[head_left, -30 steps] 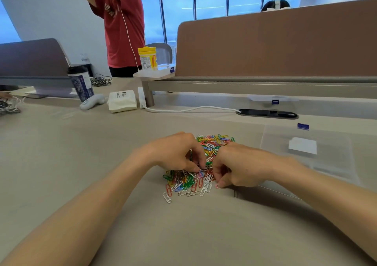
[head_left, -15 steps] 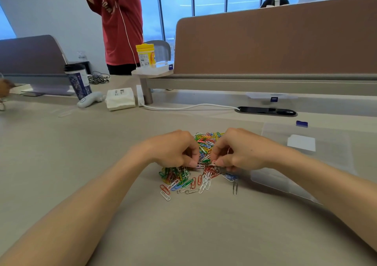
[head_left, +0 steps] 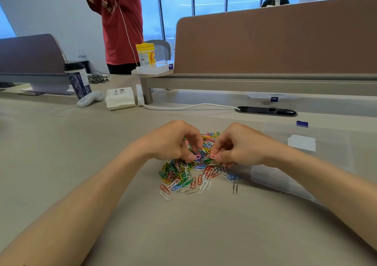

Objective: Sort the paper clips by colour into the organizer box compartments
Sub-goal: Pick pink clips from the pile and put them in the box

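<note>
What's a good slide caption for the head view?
Both hands pinch pink clips over the mixed paper clip pile, clear organizer box alongside.

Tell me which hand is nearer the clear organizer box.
Right. The right hand is over the clip pile's right side, next to the clear organizer box; the left hand is over the pile's left side, farther from it.

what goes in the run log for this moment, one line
left hand: pinching pink clip | right hand: pinching pink clip | clip pile: unsorted | organizer box: no clips seen
</note>
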Motion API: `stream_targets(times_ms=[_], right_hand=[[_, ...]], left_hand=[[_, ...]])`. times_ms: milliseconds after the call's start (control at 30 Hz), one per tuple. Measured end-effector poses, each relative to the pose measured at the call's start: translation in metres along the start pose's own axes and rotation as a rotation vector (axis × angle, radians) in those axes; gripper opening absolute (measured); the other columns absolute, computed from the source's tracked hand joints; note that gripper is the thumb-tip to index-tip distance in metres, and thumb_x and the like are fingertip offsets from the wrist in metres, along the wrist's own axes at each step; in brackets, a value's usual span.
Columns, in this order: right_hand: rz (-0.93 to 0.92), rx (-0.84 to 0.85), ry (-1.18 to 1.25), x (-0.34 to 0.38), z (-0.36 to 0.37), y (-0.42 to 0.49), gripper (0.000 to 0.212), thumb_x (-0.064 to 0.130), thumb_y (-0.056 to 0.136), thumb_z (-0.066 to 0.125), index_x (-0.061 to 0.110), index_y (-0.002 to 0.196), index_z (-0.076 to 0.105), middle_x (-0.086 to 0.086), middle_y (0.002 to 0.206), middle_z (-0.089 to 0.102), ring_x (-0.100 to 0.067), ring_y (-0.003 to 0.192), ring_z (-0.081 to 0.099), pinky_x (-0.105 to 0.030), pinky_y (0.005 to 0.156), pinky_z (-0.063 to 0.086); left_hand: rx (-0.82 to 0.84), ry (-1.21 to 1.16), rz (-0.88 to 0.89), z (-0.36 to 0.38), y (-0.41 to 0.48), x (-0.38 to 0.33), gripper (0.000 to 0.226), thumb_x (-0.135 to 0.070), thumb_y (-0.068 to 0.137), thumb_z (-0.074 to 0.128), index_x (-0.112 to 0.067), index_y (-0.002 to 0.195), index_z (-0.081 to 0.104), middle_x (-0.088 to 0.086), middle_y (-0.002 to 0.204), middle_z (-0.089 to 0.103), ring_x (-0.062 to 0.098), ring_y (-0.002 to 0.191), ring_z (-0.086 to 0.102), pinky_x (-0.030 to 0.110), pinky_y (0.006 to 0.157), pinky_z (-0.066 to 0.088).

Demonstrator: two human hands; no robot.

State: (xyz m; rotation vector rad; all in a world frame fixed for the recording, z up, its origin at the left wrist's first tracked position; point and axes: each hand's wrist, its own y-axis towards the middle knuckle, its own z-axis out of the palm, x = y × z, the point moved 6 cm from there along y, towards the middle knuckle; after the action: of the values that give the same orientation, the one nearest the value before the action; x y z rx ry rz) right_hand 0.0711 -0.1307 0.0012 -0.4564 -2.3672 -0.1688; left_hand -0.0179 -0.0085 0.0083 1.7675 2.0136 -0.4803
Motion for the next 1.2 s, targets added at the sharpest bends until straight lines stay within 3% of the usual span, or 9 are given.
stream_targets(times_ms=[133, 267, 400, 567, 633, 733, 833, 1033, 1200], right_hand=[[-0.003, -0.019, 0.155, -0.001, 0.003, 0.002, 0.011, 0.004, 0.086, 0.072, 0.008, 0.095, 0.074, -0.001, 0.064, 0.064, -0.011, 0.056, 0.064, -0.024, 0.061, 0.053], [-0.042, -0.046, 0.189, 0.005, 0.001, 0.002, 0.008, 0.006, 0.086, 0.073, 0.007, 0.093, 0.077, 0.0, 0.061, 0.069, -0.009, 0.054, 0.064, -0.016, 0.053, 0.048], [-0.034, -0.101, 0.17, 0.003, -0.003, 0.002, 0.005, 0.013, 0.085, 0.075, 0.009, 0.088, 0.078, -0.002, 0.064, 0.071, -0.009, 0.055, 0.065, -0.018, 0.057, 0.049], [0.018, -0.132, 0.148, -0.004, -0.008, 0.004, 0.005, 0.015, 0.086, 0.075, 0.012, 0.085, 0.078, 0.0, 0.06, 0.07, -0.007, 0.052, 0.063, -0.019, 0.054, 0.05], [0.028, -0.156, 0.142, -0.007, -0.015, 0.005, 0.004, 0.012, 0.084, 0.076, 0.009, 0.084, 0.078, -0.003, 0.062, 0.072, -0.01, 0.055, 0.065, -0.025, 0.058, 0.055], [0.031, -0.189, 0.137, -0.009, -0.023, 0.003, 0.005, 0.013, 0.084, 0.077, 0.009, 0.084, 0.078, -0.008, 0.066, 0.073, -0.012, 0.056, 0.066, -0.023, 0.059, 0.056], [0.032, -0.192, 0.128, -0.012, -0.025, 0.004, 0.007, 0.016, 0.085, 0.076, 0.01, 0.086, 0.079, -0.006, 0.067, 0.073, -0.013, 0.058, 0.067, -0.025, 0.063, 0.059], [0.04, -0.183, 0.123, -0.017, -0.025, 0.009, 0.007, 0.014, 0.085, 0.075, 0.008, 0.087, 0.078, -0.005, 0.066, 0.073, -0.01, 0.057, 0.066, -0.024, 0.062, 0.058], [0.047, -0.181, 0.134, -0.02, -0.028, 0.01, 0.008, 0.015, 0.085, 0.075, 0.007, 0.086, 0.078, -0.012, 0.071, 0.073, -0.013, 0.058, 0.066, -0.025, 0.061, 0.058]], left_hand=[[-0.082, -0.117, 0.041, -0.004, -0.001, -0.003, 0.03, 0.004, 0.077, 0.076, -0.015, 0.093, 0.059, -0.002, 0.096, 0.066, 0.021, 0.073, 0.072, 0.043, 0.072, 0.06], [-0.161, -0.169, 0.1, -0.006, 0.0, -0.011, 0.034, 0.003, 0.075, 0.079, -0.012, 0.09, 0.053, 0.001, 0.089, 0.066, 0.02, 0.071, 0.073, 0.038, 0.066, 0.06], [-0.264, -0.196, 0.151, -0.01, 0.003, -0.015, 0.031, 0.002, 0.074, 0.08, -0.009, 0.083, 0.053, 0.001, 0.082, 0.063, 0.021, 0.067, 0.071, 0.024, 0.059, 0.054], [-0.307, -0.227, 0.165, -0.016, 0.006, -0.014, 0.022, -0.002, 0.076, 0.079, -0.008, 0.082, 0.059, 0.0, 0.081, 0.065, 0.02, 0.071, 0.072, 0.032, 0.069, 0.06], [-0.325, -0.139, 0.161, -0.021, 0.013, -0.008, 0.015, -0.004, 0.08, 0.077, -0.012, 0.081, 0.064, -0.003, 0.08, 0.068, 0.017, 0.072, 0.07, 0.032, 0.07, 0.059], [-0.155, 0.247, 0.145, -0.012, 0.03, 0.003, 0.012, -0.012, 0.085, 0.072, -0.023, 0.087, 0.072, -0.012, 0.083, 0.065, 0.002, 0.076, 0.06, 0.023, 0.072, 0.049], [0.029, 0.414, 0.105, 0.004, 0.041, 0.016, 0.017, -0.017, 0.088, 0.069, -0.026, 0.102, 0.075, -0.016, 0.089, 0.058, 0.001, 0.081, 0.053, 0.018, 0.076, 0.04], [0.118, 0.473, 0.128, 0.006, 0.049, 0.018, 0.026, -0.022, 0.086, 0.072, -0.03, 0.111, 0.073, -0.011, 0.097, 0.06, 0.007, 0.09, 0.053, 0.021, 0.079, 0.042], [0.097, 0.435, 0.189, 0.003, 0.052, 0.016, 0.02, -0.019, 0.081, 0.077, -0.03, 0.098, 0.076, -0.012, 0.09, 0.059, 0.001, 0.08, 0.05, 0.021, 0.073, 0.042]])
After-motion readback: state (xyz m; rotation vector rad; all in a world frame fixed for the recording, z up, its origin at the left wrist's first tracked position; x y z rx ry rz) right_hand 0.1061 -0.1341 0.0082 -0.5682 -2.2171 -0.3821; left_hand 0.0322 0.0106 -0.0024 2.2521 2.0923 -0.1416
